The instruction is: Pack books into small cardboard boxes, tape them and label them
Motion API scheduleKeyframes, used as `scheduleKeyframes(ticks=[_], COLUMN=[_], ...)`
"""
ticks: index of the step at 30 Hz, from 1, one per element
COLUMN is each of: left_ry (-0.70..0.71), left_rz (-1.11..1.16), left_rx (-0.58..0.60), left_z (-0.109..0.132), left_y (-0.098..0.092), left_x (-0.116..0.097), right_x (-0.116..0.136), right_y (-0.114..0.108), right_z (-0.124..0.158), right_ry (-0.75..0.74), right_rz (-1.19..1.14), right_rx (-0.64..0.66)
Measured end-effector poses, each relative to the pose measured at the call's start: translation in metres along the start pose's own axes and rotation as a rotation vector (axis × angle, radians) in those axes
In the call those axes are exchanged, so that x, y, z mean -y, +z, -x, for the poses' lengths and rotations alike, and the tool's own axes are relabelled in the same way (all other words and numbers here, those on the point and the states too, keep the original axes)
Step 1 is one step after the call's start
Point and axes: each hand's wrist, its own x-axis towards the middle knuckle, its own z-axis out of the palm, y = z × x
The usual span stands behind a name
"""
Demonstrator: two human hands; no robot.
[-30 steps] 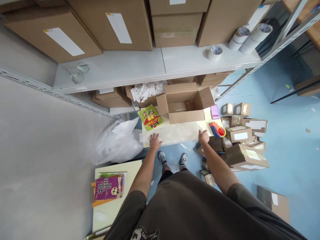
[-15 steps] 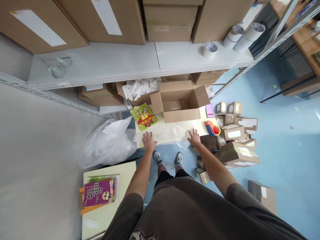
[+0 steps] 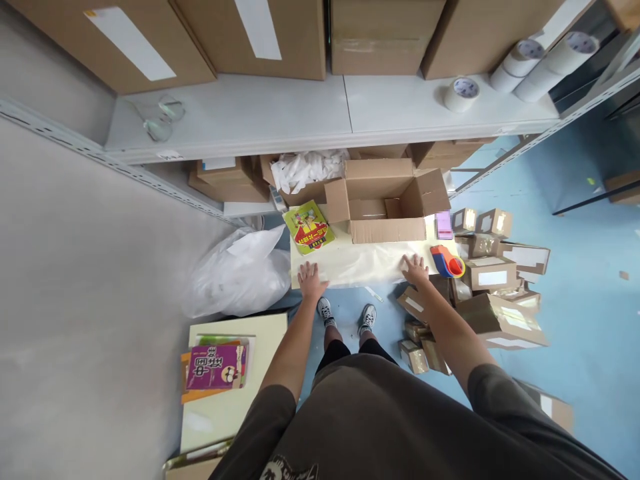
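Note:
My left hand (image 3: 312,281) lies flat with fingers spread on the front left of a pale yellow table (image 3: 298,272). On the right, my right hand (image 3: 416,269) rests the same way, fingers apart. A sheet of clear plastic film (image 3: 363,262) stretches across the tabletop between them, and both hands touch its ends. Behind the film stands a cardboard box (image 3: 389,231) with its flaps folded out. A yellow-green book (image 3: 309,227) lies beyond my left hand. Just right of my right hand is an orange and blue tape dispenser (image 3: 447,261), with a small purple pack (image 3: 443,225) behind it.
A grey shelf (image 3: 280,110) with large cartons and tape rolls (image 3: 462,95) spans the far side. To the left sit a plastic bag (image 3: 240,273) and a second table with a purple book (image 3: 215,367). Small parcels (image 3: 493,273) are piled on the floor at right.
The view has shifted, so the whole scene sits further right. Both hands stay spread at about the same places on the film, which looks a little flatter.

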Motion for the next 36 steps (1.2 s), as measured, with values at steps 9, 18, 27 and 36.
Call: scheduleKeyframes(ticks=[9,18,27,36], left_ry=[0.048,0.111,0.171,0.063], left_rz=[0.056,0.073,0.136,0.418], left_rx=[0.12,0.076,-0.008,-0.017], left_z=[-0.008,-0.011,-0.027,-0.075], left_y=[0.006,-0.003,-0.023,-0.032], left_x=[0.004,0.015,0.049,0.081], right_x=[0.06,0.195,0.294,0.344], right_y=[-0.001,0.008,-0.027,-0.029], right_z=[0.031,0.056,0.014,-0.03], right_ry=[-0.174,-0.544,-0.381,-0.284], right_rz=[-0.123,-0.31,-0.356,-0.413], right_rx=[-0.237,-0.228,-0.088,-0.068])
